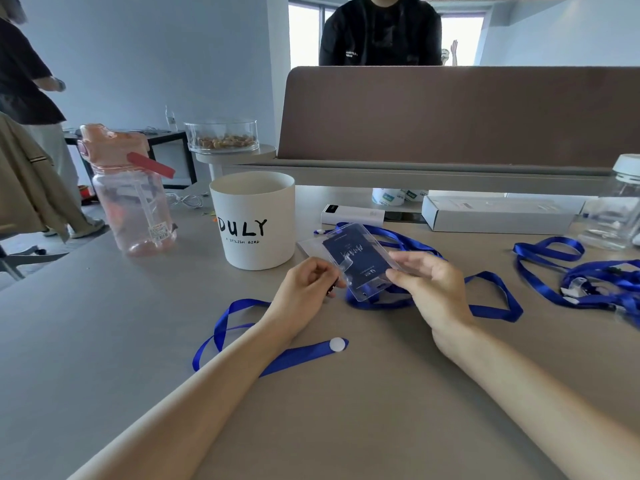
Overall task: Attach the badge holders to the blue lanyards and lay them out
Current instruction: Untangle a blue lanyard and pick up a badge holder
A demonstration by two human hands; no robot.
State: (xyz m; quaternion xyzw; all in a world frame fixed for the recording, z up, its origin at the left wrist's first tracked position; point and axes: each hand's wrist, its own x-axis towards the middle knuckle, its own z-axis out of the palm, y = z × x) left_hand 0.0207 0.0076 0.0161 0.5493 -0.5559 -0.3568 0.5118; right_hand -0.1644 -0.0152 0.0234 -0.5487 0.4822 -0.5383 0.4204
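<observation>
At frame centre I see my left hand [304, 289] pinching a small dark clip [333, 287] and my right hand [433, 289] gripping the clear badge holder [356, 258] above the counter [104, 306], with blue lanyards [491, 289] lying around them.

Badge holder [356, 258]: clear, glossy plastic.
Lanyard [304, 355] at my seven o'clock: shiny cloth ribbon.
Worktop [346, 410]: smooth, matt.

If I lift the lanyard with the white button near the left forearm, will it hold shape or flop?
Probably floppy: the lanyard is a thin ribbon lying twisted and looped on the table. Likely light, so it should trail rather than lift whole. Its sheen suggests it may slide through a loose grip; the button looks the firmer hold.
</observation>
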